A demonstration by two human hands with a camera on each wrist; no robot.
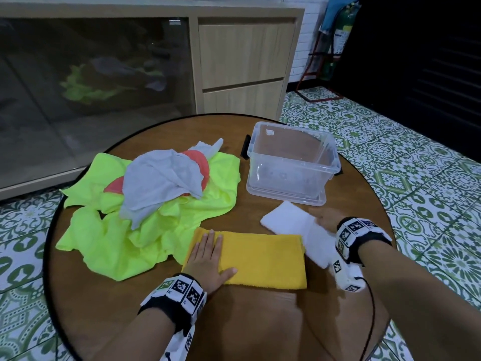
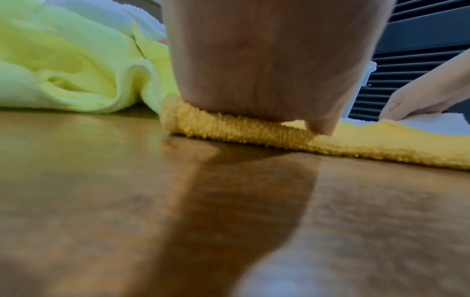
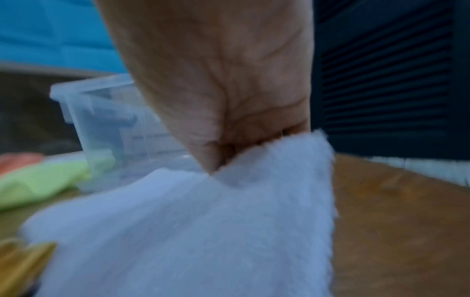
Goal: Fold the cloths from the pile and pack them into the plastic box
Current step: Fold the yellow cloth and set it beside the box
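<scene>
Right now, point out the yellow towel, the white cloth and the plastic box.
yellow towel (image 1: 263,259): head view, middle of its folded top face.
white cloth (image 1: 289,217): head view, flat part left of the right hand.
plastic box (image 1: 294,162): head view, near wall below the rim.

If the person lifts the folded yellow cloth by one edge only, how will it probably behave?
The yellow cloth is thick terry and dents under the left hand, so it is probably soft and floppy. Lifted by one edge, its fold would likely fall open. It looks light, and its fuzzy pile should grip the table, not slide.
</scene>
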